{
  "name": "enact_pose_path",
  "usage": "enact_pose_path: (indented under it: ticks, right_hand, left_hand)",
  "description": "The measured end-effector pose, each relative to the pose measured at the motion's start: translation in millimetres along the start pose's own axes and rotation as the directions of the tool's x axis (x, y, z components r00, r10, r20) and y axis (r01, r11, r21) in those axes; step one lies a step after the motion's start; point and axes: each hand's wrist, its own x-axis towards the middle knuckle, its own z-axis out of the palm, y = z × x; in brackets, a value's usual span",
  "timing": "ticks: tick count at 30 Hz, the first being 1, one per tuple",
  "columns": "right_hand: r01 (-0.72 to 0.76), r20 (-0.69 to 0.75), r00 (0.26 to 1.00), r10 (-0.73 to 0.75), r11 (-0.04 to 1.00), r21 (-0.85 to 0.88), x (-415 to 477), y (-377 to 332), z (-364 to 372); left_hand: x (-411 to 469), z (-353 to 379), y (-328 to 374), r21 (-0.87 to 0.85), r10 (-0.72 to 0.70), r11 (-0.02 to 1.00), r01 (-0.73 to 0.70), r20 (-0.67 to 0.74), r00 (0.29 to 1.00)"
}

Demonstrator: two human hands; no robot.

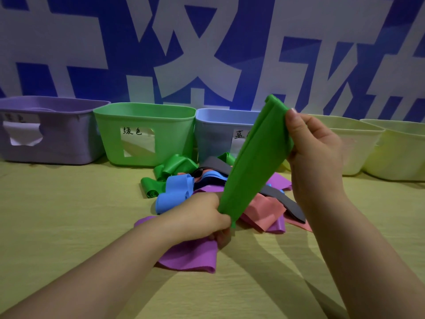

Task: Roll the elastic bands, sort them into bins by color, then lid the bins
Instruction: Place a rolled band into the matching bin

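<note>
Yellow table (69,215), bins (147,134), blue-white wall (207,42)

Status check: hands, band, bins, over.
Left hand grips green band low, right hand high. Band unrolled, held over the loose pile. Green bin unlidded, nothing blocking it.

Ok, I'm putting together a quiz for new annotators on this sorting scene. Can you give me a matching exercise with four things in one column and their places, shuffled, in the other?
Things:
1. purple bin
2. green bin
3. blue bin
4. raised green band

Places:
A. gripped between the left hand and the right hand
B. far left of the row
C. partly hidden behind the raised band
D. between the purple and blue ones

Pairs: 1-B, 2-D, 3-C, 4-A
</note>
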Motion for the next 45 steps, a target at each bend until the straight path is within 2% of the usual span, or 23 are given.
enact_pose_path:
  ticks: [4,8,11,14,17,20,24,30,34,39,45]
  right_hand:
    - [-0.008,-0.024,1.000,0.008,1.000,-0.020,2.7,1.4,-2.7]
    - [-0.022,0.025,0.999,0.025,0.993,-0.115,2.2,4.7,-1.9]
    - [-0.017,0.091,0.995,0.033,0.985,-0.172,-0.5,9.0,1.2]
    - [-0.027,0.152,0.986,0.062,0.974,-0.225,-1.3,12.6,3.8]
    - [-0.031,0.228,0.968,0.108,0.948,-0.316,-1.4,17.0,4.2]
    - [-0.038,0.272,0.952,0.142,0.935,-0.354,-1.9,19.6,5.2]
    - [-0.047,0.336,0.925,0.178,0.930,-0.364,-4.4,19.9,8.4]
    - [-0.060,0.388,0.892,0.230,0.913,-0.404,-9.3,16.1,9.8]
    - [-0.046,0.417,0.869,0.265,0.884,-0.466,-10.7,12.5,10.3]
    - [-0.047,0.455,0.822,0.342,0.838,-0.544,-10.3,10.6,8.4]
    - [0.010,0.504,0.820,0.270,0.874,-0.486,-12.0,11.4,10.5]
  left_hand:
    - [0.1,-3.8,-0.2,-0.105,-0.057,0.993,0.056,-0.001,0.998]
    - [1.3,-5.7,-1.6,-0.097,0.006,0.995,-0.014,-0.077,0.997]
    - [1.7,-6.1,4.3,-0.088,0.048,0.994,-0.068,-0.207,0.977]
    - [-1.2,-7.4,11.1,0.040,0.106,0.994,-0.098,-0.404,0.909]
    - [-1.7,-7.5,9.5,0.121,0.183,0.983,-0.139,-0.538,0.823]
    - [-2.9,-10.5,10.3,0.112,0.269,0.959,-0.260,-0.642,0.718]
    - [-6.0,-13.5,13.1,0.044,0.335,0.909,-0.416,-0.670,0.662]
    - [-4.4,-14.3,12.3,0.056,0.408,0.861,-0.506,-0.671,0.619]
    - [-2.7,-14.3,11.0,0.017,0.368,0.874,-0.485,-0.675,0.639]
    - [-3.4,-14.9,10.9,0.073,0.371,0.892,-0.446,-0.682,0.630]
    - [-1.5,-17.6,8.7,0.039,0.310,0.916,-0.399,-0.699,0.644]
